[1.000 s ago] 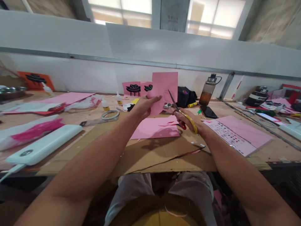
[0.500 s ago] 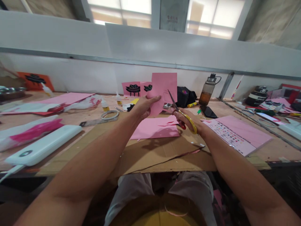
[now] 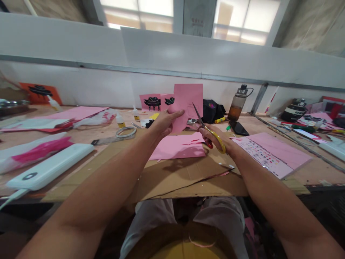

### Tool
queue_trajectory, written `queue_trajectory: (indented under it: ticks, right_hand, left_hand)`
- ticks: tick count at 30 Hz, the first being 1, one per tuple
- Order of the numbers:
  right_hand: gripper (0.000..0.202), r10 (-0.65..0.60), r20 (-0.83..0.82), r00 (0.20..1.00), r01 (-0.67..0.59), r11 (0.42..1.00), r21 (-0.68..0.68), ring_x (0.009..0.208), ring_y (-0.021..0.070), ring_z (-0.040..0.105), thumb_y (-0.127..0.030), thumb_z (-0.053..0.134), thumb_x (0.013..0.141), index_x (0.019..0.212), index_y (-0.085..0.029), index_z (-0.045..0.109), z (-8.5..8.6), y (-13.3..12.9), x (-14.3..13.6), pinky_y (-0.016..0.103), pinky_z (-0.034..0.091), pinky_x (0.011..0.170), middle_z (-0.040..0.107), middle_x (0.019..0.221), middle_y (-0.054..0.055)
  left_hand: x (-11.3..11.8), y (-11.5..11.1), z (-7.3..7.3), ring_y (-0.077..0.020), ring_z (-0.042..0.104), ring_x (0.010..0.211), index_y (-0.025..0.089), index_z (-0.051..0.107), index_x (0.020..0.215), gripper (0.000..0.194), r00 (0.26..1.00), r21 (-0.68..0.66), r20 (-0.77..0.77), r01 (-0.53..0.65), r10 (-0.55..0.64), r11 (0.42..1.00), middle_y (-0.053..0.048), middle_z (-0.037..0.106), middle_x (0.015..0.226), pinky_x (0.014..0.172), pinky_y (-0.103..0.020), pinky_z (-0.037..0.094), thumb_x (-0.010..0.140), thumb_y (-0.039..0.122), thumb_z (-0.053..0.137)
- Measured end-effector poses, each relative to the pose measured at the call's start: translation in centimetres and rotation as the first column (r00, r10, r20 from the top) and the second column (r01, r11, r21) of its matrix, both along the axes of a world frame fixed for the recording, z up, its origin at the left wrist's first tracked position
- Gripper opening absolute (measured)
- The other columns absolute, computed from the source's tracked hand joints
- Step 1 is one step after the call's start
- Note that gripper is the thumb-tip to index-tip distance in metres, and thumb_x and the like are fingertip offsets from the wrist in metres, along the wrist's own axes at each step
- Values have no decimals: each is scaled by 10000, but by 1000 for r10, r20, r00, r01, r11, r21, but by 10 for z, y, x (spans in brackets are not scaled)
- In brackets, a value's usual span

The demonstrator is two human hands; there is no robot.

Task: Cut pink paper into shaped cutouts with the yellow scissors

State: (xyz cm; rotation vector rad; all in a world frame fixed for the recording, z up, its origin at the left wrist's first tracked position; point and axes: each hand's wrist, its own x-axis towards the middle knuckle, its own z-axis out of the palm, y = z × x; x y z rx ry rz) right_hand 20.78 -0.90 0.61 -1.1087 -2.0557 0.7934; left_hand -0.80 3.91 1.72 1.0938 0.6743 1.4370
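Observation:
My left hand (image 3: 166, 121) pinches a pink paper sheet (image 3: 188, 95) upright above the table, with faint drawn lines at its lower right. My right hand (image 3: 211, 135) is closed on scissors with yellow and red handles (image 3: 221, 144). Their blades point up and left, in front of the sheet's lower right part. Below both hands, another pink sheet (image 3: 172, 148) lies on brown cardboard (image 3: 167, 180), with thin pink scraps on its right side.
Glue bottles (image 3: 120, 120) and a tape roll (image 3: 125, 132) lie left of centre. A white power bank (image 3: 51, 166) is at the left. At the right are a drink bottle (image 3: 237, 103), a phone (image 3: 239, 128) and a printed pink sheet (image 3: 280, 153).

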Motion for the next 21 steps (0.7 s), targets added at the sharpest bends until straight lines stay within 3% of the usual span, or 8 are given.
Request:
queue_trajectory:
  ticks: [14, 21]
  right_hand:
    - [387, -26, 18, 999, 26, 1000, 2, 555, 143, 464, -580, 509, 912, 805, -208, 504, -1, 1, 0, 312, 466, 625, 483, 624, -21]
    - [418, -42, 39, 998, 41, 998, 43, 522, 131, 440, -614, 502, 901, 778, -214, 501, 4, -5, -2, 297, 447, 577, 498, 612, -21]
  left_hand:
    - [0, 0, -1, -214, 722, 874, 145, 692, 847, 307, 1000, 7, 10, 9, -9, 1000, -74, 757, 844, 895, -350, 579, 610, 199, 879]
    - [0, -1, 1, -219, 721, 880, 149, 688, 846, 326, 1000, 8, 8, 15, -15, 1000, -75, 753, 837, 872, -353, 581, 596, 206, 889]
